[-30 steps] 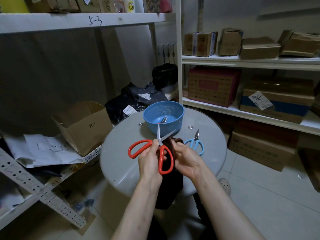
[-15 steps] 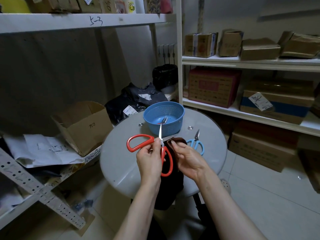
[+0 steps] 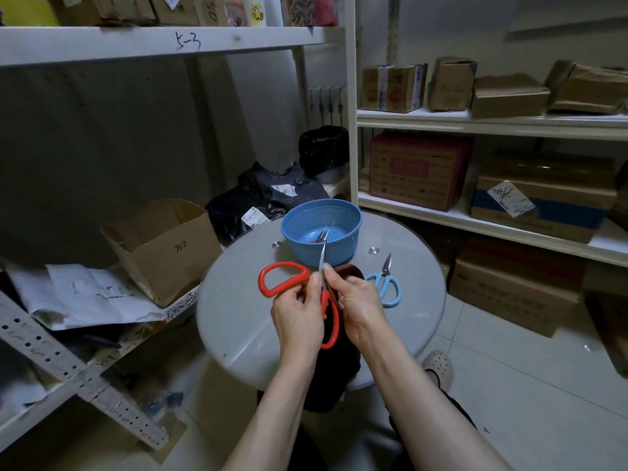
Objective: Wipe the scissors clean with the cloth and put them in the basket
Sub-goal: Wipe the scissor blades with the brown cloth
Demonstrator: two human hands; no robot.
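- Left hand (image 3: 299, 314) grips the red scissors (image 3: 282, 278) at the pivot, blades upright, probably to steady them for wiping.
- Right hand (image 3: 356, 300) pinches the cloth (image 3: 348, 270) against the blade.
- Basket (image 3: 339, 215) sits at twelve o'clock.

A second ago your scissors (image 3: 283, 278) stood open in a V, one blade up and the other slanting off to the right. Now the blades (image 3: 321, 254) have come together, and only a single thin edge shows, pointing up at the basket (image 3: 343, 249). Your right hand (image 3: 360, 305) has slid left and a little up. Its fingertips (image 3: 329, 269) now pinch at the base of the blades, right against the thumb of your left hand (image 3: 297, 321). The cloth (image 3: 351, 270) now peeks out beyond your right knuckles.
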